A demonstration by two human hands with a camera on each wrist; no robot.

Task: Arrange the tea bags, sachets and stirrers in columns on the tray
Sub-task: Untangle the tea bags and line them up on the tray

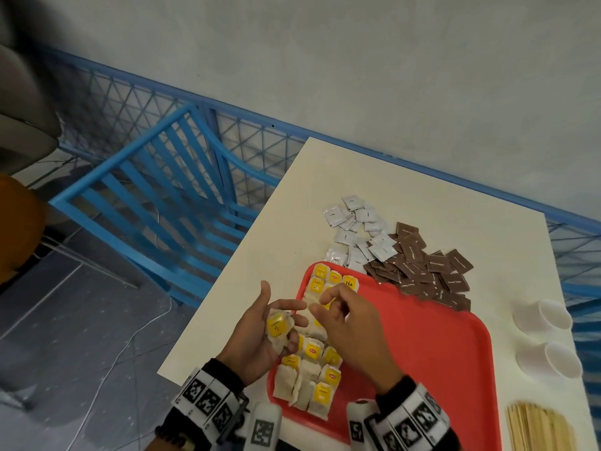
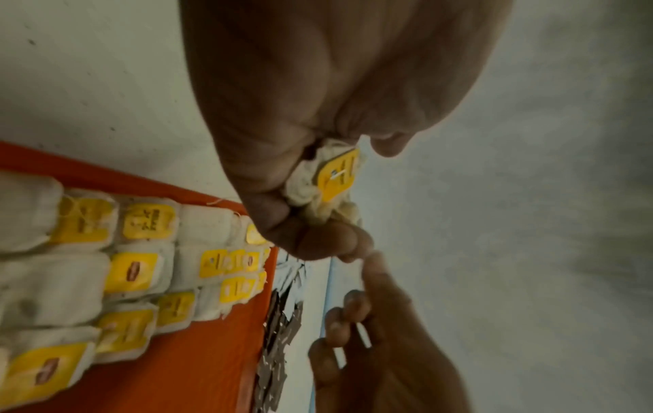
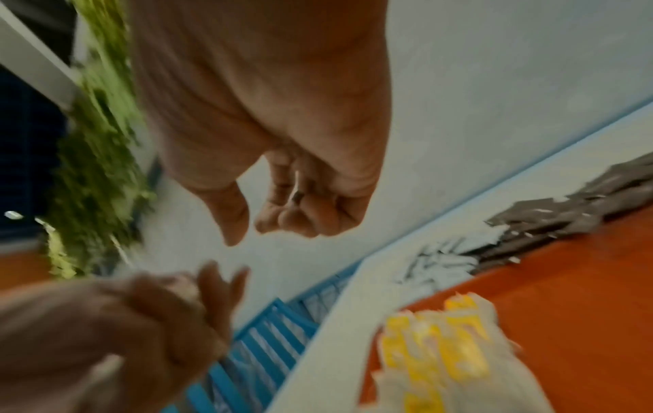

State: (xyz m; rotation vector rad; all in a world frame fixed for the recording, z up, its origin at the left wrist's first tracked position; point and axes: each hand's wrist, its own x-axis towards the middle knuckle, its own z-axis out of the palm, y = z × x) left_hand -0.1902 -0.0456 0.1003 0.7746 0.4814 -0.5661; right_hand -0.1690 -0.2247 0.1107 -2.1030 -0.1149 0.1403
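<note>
Tea bags already fill the left side of the red tray in a few rough columns, so this first part looks well along but not closed off. The left hand cups a small bunch of tea bags in a curled grip beside the tray's left edge; the right hand hovers above the columns, fingers loosely bent, grip empty. Left to do, by my reading: the white sachets and brown sachets heaped on the bench beyond the tray, and the wooden stirrers at the near right.
</note>
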